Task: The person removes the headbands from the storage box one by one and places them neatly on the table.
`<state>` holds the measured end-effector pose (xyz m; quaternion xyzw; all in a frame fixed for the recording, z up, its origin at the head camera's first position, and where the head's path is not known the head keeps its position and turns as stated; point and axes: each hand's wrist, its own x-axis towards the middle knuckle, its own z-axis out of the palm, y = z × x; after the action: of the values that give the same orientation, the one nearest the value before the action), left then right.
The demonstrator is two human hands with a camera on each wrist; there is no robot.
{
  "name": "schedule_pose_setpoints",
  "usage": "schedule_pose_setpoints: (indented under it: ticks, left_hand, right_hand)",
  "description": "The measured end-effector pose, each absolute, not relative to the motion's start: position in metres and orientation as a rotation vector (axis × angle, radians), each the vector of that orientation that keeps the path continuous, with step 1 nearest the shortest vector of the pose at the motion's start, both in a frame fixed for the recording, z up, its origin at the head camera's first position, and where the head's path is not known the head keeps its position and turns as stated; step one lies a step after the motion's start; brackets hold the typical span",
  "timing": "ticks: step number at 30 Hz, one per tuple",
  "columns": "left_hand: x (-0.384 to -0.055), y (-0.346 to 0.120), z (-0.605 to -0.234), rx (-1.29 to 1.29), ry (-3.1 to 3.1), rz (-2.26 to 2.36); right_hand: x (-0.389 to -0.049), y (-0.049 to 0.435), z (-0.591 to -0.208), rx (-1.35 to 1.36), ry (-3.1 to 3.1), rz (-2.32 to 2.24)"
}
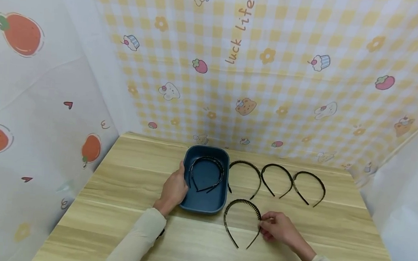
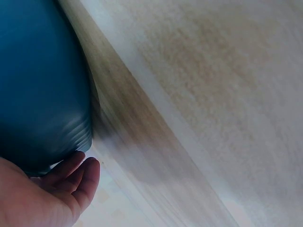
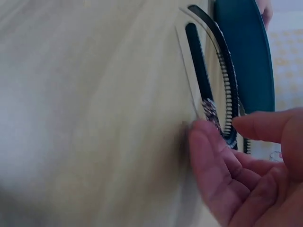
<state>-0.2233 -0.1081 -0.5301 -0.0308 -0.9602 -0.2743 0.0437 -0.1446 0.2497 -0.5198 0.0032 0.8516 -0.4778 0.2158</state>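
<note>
A dark blue rectangular box (image 1: 204, 203) sits on the table with black toothed headbands (image 1: 212, 158) inside it. My left hand (image 1: 174, 189) holds the box by its left side; in the left wrist view the fingers (image 2: 86, 182) curl at the box's lower edge. To the right and nearer me lies a black toothed headband (image 1: 242, 201), its open ends pointing my way. My right hand (image 1: 278, 227) pinches this headband's right side between thumb and fingers. The right wrist view shows the toothed inner side of the headband (image 3: 228, 94) near the thumb.
Three more headbands lie in a row right of the box: one headband (image 1: 244, 162) beside it, a middle headband (image 1: 277, 166) and a far-right headband (image 1: 309, 173). The wooden table (image 1: 116, 205) meets a checked cloth wall (image 1: 286, 123) at its back edge.
</note>
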Motion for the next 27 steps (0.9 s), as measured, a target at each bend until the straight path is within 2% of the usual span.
schedule_pose_setpoints:
  ticks: [8, 16, 27]
  left_hand:
    - [-0.222, -0.109, -0.532, -0.114, -2.920, -0.824]
    - [-0.221, -0.111, -0.531, -0.088, -2.929, -0.824]
    - [-0.223, -0.108, -0.530, -0.106, -2.935, -0.822]
  right_hand:
    - [-0.162, 0.243, -0.502, 0.000, 2.626, -1.196]
    - [-0.188, 0.204, -0.493, -0.118, 2.719, -1.284]
    - [-0.206, 0.144, -0.471, -0.218, 2.427, -1.587]
